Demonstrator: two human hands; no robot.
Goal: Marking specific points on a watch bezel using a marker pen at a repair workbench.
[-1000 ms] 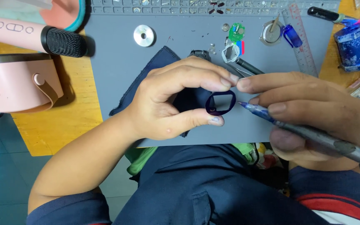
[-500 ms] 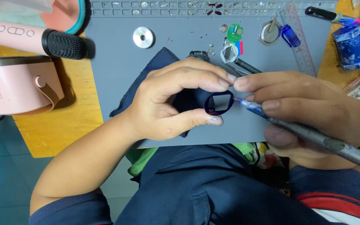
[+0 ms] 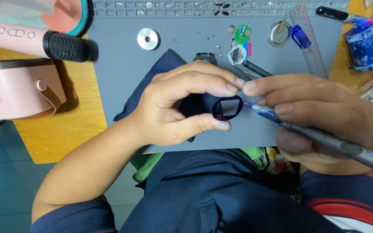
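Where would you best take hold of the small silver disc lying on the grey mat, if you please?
Judging by its pose, pinch the silver disc by its outer rim from above: it lies flat on the grey mat, apart from other things, and its round edge is free all round. Its centre hole looks too small for a fingertip.

Left hand (image 3: 173, 108) fingers pinched, right hand (image 3: 324, 116) curled, fingertips almost touching

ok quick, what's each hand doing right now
Left hand: closed, pinching a small dark frame between thumb and forefinger.
Right hand: closed around a blue pen-like tool, tip at the frame.
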